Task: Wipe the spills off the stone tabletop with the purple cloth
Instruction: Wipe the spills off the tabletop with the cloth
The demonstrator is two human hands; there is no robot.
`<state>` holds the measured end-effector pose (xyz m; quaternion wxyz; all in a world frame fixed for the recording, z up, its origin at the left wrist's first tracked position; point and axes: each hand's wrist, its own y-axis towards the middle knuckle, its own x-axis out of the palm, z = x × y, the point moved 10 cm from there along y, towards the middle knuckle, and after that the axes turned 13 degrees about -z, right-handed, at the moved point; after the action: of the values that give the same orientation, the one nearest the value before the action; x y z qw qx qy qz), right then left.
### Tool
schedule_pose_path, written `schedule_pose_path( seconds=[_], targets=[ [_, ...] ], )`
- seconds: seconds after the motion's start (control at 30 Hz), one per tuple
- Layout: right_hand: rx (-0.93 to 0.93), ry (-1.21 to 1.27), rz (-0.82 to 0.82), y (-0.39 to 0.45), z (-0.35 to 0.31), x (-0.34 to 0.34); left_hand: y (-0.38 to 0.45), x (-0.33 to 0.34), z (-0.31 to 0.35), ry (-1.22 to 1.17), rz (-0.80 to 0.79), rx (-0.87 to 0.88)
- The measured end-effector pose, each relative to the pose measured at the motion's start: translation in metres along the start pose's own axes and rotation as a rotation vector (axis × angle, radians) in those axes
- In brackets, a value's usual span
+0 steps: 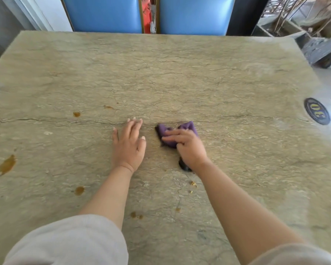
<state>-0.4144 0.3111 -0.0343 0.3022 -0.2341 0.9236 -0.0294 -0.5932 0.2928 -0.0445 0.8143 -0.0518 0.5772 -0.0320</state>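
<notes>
A crumpled purple cloth (172,131) lies on the beige stone tabletop (180,73) near its middle. My right hand (187,148) lies on the cloth, index finger stretched across it and the other fingers curled over its near edge. My left hand (129,142) rests flat on the stone just left of the cloth, fingers straight. Brown spills dot the table: a large one at the left edge (7,165), small ones at mid left (76,114), (79,190), and specks near my arms (136,215), (193,183).
Two blue chair backs (103,14), (195,14) stand at the table's far edge. A dark oval number plate (317,111) sits on the tabletop at the right edge. Grey shelving and clutter (313,35) stand beyond the right corner.
</notes>
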Motion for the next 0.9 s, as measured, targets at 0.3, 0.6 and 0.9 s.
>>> schedule_pose_path(
  seconds=[0.3, 0.6, 0.9],
  targets=[
    [0.207, -0.094, 0.232, 0.023, 0.007, -0.044, -0.004, -0.017, -0.024, -0.392, -0.010, -0.037],
    [-0.204, -0.447, -0.165, 0.086, -0.078, 0.102, -0.029, -0.024, -0.110, 0.096, 0.017, -0.347],
    [0.187, -0.379, 0.155, 0.201, -0.045, 0.015, -0.023, -0.019, -0.110, 0.127, -0.033, -0.360]
  ],
)
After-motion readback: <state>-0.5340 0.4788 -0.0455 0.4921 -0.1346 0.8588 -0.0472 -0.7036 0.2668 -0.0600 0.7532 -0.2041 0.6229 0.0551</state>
